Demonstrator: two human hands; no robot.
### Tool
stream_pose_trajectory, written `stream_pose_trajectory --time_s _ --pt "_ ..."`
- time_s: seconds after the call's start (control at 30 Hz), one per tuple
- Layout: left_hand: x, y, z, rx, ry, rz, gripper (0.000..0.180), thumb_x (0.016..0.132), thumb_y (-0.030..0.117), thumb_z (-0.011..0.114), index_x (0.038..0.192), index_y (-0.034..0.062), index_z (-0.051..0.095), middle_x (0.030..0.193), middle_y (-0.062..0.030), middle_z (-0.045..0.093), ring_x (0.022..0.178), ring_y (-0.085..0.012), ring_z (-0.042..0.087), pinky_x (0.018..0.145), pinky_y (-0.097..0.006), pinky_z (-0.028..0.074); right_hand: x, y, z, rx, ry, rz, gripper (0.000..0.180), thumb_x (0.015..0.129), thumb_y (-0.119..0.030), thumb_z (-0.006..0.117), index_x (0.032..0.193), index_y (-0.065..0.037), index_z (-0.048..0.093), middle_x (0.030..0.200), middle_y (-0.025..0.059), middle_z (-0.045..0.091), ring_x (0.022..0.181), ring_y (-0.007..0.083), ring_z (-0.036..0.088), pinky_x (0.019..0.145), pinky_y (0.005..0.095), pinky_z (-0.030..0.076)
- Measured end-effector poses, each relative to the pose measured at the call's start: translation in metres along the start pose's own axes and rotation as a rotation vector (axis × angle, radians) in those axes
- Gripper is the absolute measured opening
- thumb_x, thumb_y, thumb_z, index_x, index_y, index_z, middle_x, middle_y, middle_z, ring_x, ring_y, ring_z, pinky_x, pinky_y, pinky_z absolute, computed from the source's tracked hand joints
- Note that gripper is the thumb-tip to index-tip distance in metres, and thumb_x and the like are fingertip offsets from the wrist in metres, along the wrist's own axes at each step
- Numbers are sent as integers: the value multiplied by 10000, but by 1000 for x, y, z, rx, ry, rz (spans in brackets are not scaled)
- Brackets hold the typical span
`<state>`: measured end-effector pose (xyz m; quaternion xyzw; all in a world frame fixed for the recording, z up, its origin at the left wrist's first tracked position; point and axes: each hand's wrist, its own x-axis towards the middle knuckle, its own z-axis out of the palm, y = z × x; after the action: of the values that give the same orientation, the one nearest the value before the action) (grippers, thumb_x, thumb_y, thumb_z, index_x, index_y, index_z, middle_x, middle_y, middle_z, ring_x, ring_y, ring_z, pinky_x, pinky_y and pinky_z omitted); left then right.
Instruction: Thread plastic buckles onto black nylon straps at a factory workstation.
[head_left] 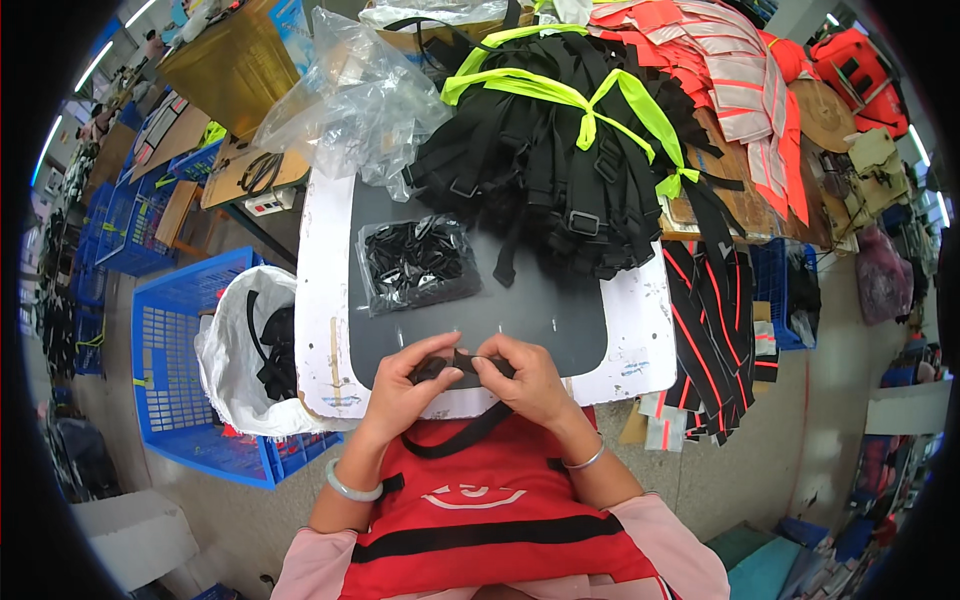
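Note:
Over the near edge of the table, both my hands work on one black webbing strap (462,434). My left hand (412,388) is closed, pinching the strap with a small dark piece, perhaps a buckle, partly hidden by the fingers. Thumb and fingers of my right hand (525,378) pinch the strap close beside it. The rest of the strap curves down over my red apron (470,500). Ahead on the dark tabletop lies a clear plastic bag of small black plastic buckles (415,262). Behind it rests a big bundle of black straps (550,140) tied with neon-yellow ribbon.
Crumpled clear plastic (350,100) lies at the back left. A blue crate (180,350) with a white sack (235,350) of black straps stands left of the table (640,365). Orange reflective strips (700,60) are heaped back right; black-and-orange strips (710,330) hang at the right.

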<state>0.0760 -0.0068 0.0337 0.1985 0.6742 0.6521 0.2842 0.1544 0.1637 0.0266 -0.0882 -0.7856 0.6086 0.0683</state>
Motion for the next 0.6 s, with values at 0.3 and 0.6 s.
stream_pose_trajectory --time_s 0.3,0.6 --pt "3 -1 -3 279 -55 218 295 760 41 706 1049 28 646 948 -98 670 821 -164 643 714 -253 499 -5 -3 4 -31 -2 -53 122 828 -141 600 810 -24 568 611 92 542 516 172 504 500 298 401" --pt "-6 -9 9 315 56 314 320 745 6 705 1059 22 644 964 -116 666 856 -190 642 744 -270 499 -6 0 4 4 -27 -43 105 816 -123 595 792 -27 561 578 77 506 495 134 465 484 284 385"
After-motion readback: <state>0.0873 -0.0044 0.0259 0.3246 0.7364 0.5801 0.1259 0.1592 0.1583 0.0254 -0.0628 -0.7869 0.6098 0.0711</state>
